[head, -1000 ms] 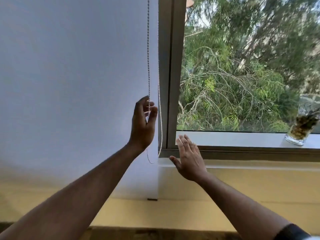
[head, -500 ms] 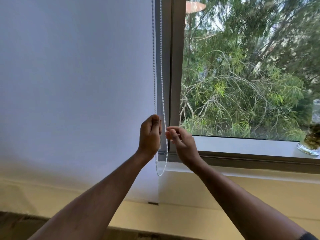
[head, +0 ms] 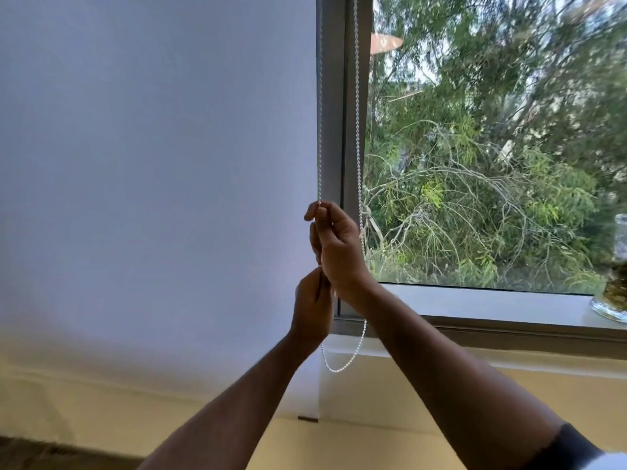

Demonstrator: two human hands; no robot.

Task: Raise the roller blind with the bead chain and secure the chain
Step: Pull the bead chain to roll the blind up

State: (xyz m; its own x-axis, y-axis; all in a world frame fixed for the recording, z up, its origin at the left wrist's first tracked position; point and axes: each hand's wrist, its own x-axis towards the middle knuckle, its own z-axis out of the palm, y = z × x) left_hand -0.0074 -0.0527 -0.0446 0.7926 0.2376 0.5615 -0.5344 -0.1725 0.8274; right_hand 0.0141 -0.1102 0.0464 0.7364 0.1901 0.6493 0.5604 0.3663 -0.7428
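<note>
Roller blind [head: 152,164] hangs fully down, left of the window frame [head: 346,130]. Beside that frame, right hand [head: 336,245] pinches the bead chain [head: 357,130]; left hand [head: 314,303] pinches it lower. No writing shows.

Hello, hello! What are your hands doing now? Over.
Right hand pinching white bead chain high, left hand gripping it lower. White roller blind fully down. Nothing blocking.
</note>
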